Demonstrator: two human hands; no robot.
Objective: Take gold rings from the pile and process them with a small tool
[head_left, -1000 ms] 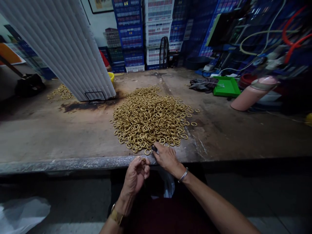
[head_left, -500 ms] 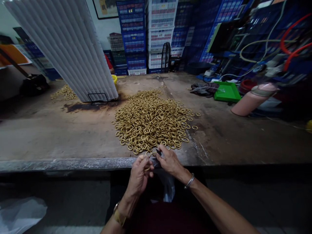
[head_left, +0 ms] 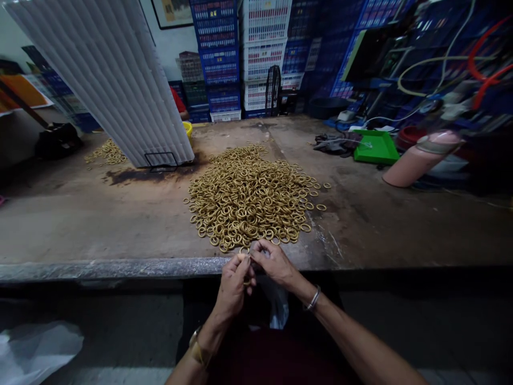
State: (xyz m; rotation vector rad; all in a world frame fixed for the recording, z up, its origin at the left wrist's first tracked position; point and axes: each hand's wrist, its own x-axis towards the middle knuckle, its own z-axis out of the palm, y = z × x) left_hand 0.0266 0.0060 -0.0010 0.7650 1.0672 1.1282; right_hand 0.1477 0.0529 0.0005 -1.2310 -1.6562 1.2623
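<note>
A wide heap of brass-coloured rings (head_left: 248,198) lies on the wooden table. Just past its front edge, my left hand (head_left: 236,280) is closed on a ring, part of which shows below the fingers. My right hand (head_left: 272,262) is pinched close against the left fingertips. Whatever lies between its fingers is too small and dark to make out. One loose ring (head_left: 244,249) rests on the table just beyond my fingertips.
A tall pale corrugated panel (head_left: 116,80) leans in a wire stand on the left. Behind it is a smaller ring pile (head_left: 106,153). A green tray (head_left: 375,147) and a pink bottle (head_left: 420,160) stand right. Stacked crates (head_left: 219,64) rise beyond the table.
My right fingers have closed in against my left fingertips. The dark pointed tool seen between the right fingers earlier is now hardly visible. The view has shifted slightly.
</note>
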